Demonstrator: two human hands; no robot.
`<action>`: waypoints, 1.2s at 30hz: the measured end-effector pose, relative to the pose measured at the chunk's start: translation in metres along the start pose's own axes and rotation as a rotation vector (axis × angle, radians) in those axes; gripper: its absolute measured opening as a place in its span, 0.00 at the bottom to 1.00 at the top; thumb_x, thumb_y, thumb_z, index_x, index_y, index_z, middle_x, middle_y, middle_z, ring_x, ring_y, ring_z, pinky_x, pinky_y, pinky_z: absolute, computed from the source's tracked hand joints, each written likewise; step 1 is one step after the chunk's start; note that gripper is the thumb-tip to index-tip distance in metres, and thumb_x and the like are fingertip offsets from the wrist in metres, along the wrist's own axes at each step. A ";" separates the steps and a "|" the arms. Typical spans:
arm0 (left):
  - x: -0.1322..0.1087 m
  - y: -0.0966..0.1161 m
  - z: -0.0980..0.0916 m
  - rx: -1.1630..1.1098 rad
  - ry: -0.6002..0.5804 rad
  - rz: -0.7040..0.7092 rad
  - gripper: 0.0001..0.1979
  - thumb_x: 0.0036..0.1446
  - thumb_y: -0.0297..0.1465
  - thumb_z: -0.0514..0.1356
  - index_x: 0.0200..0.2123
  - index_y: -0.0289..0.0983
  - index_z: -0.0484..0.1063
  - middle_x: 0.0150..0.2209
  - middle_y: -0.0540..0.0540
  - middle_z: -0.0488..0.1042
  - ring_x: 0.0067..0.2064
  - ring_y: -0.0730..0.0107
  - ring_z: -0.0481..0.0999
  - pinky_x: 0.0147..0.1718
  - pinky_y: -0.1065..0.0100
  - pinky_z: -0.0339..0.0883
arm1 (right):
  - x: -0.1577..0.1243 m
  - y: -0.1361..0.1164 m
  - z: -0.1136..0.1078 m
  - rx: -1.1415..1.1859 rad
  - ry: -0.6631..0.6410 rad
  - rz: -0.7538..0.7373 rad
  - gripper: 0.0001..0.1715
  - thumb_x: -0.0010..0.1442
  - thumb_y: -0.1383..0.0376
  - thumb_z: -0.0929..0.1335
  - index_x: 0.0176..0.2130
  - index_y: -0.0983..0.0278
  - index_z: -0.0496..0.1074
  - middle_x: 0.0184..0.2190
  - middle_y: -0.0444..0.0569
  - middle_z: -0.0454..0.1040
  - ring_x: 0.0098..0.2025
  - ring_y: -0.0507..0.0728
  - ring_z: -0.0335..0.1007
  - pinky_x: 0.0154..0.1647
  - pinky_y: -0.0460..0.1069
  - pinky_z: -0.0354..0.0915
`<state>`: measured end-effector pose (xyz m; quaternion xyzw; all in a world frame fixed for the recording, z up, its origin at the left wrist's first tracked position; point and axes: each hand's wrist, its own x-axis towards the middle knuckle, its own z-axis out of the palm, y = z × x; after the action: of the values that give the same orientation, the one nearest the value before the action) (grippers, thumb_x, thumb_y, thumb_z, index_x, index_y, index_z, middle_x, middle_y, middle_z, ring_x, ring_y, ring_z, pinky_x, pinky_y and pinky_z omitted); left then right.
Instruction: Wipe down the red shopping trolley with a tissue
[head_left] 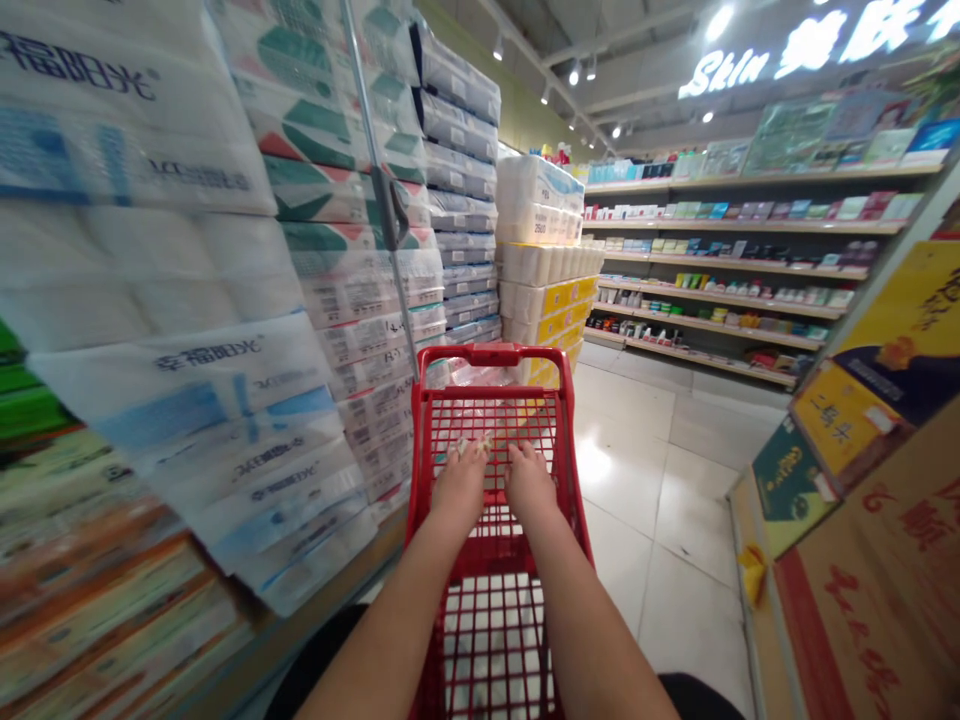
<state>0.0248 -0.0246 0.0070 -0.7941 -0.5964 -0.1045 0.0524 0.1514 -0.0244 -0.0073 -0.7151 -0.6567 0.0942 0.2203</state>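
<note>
Cart: a red wire-mesh shopping cart (491, 355) with a plastic rim stood in the lower centre of the frame, pointing up the aisle.
Left side: the left hand (459, 482) lay palm down on the cart's mesh panel, just left of centre, with the forearm running down to the bottom edge.
Left grasp: the fingers were bent forward over the mesh. A small pale scrap (474, 446) showed at the fingertips, but I could not tell whether it was pinched or how tightly the hand was closed.
Right side: the right hand (529, 482) rested just beside the left on the same panel, and the 2 hands were close but apart.
Right grasp: the fingers curled down out of sight, so I could not tell whether they clasped the wire.
Left of frame: stacked plastic-wrapped packs of white tissue rolls (187, 400) filled the shelving close to the cart, crossed by a slanting grey metal pole (382, 190).
Upper centre: a tall pile of white and yellow roll packs (544, 260) stood beyond the cart.
Right background: long shelves of small boxed goods (735, 290) ran under a glowing white sign (810, 45).
Lower right: printed brown cardboard cartons (862, 520) leaned near the aisle.
Floor: glossy pale floor tiles (660, 480) reflected the ceiling lights.
</note>
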 end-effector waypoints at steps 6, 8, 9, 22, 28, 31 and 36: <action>-0.022 0.020 0.010 0.027 0.063 -0.157 0.29 0.59 0.18 0.46 0.61 0.40 0.64 0.65 0.45 0.60 0.63 0.55 0.60 0.56 0.55 0.64 | -0.007 0.006 -0.002 0.045 0.016 0.004 0.26 0.64 0.66 0.61 0.60 0.60 0.64 0.63 0.52 0.59 0.61 0.61 0.56 0.49 0.51 0.64; -0.023 0.026 0.012 0.019 0.043 -0.077 0.28 0.59 0.18 0.46 0.59 0.43 0.66 0.66 0.49 0.59 0.63 0.58 0.60 0.57 0.57 0.63 | -0.008 0.010 -0.003 0.060 0.012 0.006 0.26 0.64 0.66 0.61 0.61 0.61 0.64 0.64 0.52 0.59 0.61 0.61 0.56 0.50 0.51 0.64; -0.023 0.025 0.012 0.017 0.045 -0.061 0.28 0.59 0.19 0.46 0.59 0.43 0.67 0.66 0.50 0.59 0.62 0.58 0.60 0.57 0.58 0.64 | -0.009 0.012 -0.004 0.065 0.011 0.008 0.26 0.64 0.65 0.61 0.61 0.61 0.64 0.64 0.52 0.59 0.61 0.61 0.56 0.50 0.50 0.64; -0.006 0.029 0.028 -0.084 0.101 -0.008 0.25 0.60 0.25 0.50 0.59 0.46 0.66 0.63 0.49 0.63 0.64 0.57 0.57 0.61 0.52 0.53 | 0.007 0.023 -0.004 0.000 0.034 0.051 0.27 0.63 0.66 0.61 0.61 0.61 0.64 0.64 0.52 0.58 0.61 0.62 0.56 0.52 0.52 0.62; 0.009 0.027 0.025 -0.077 0.115 -0.159 0.25 0.62 0.24 0.47 0.61 0.43 0.63 0.62 0.44 0.64 0.60 0.56 0.63 0.55 0.55 0.60 | 0.015 0.032 -0.001 -0.033 0.059 0.052 0.29 0.64 0.67 0.60 0.63 0.64 0.61 0.64 0.54 0.57 0.61 0.62 0.54 0.56 0.52 0.59; 0.011 0.034 0.025 -0.117 0.069 -0.006 0.23 0.64 0.24 0.45 0.56 0.46 0.67 0.58 0.46 0.68 0.57 0.60 0.66 0.53 0.57 0.62 | 0.019 0.035 -0.002 -0.037 0.072 0.055 0.28 0.63 0.67 0.60 0.62 0.65 0.62 0.62 0.55 0.59 0.59 0.63 0.57 0.56 0.52 0.59; 0.015 0.029 0.025 -0.129 0.069 -0.091 0.23 0.64 0.24 0.45 0.57 0.45 0.66 0.57 0.46 0.69 0.55 0.61 0.68 0.50 0.60 0.66 | 0.022 0.040 -0.002 -0.050 0.079 0.062 0.28 0.63 0.67 0.60 0.62 0.64 0.62 0.63 0.55 0.58 0.60 0.63 0.57 0.56 0.53 0.58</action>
<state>0.0590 -0.0137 -0.0123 -0.7639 -0.6217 -0.1722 0.0170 0.1909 -0.0050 -0.0198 -0.7435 -0.6272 0.0564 0.2251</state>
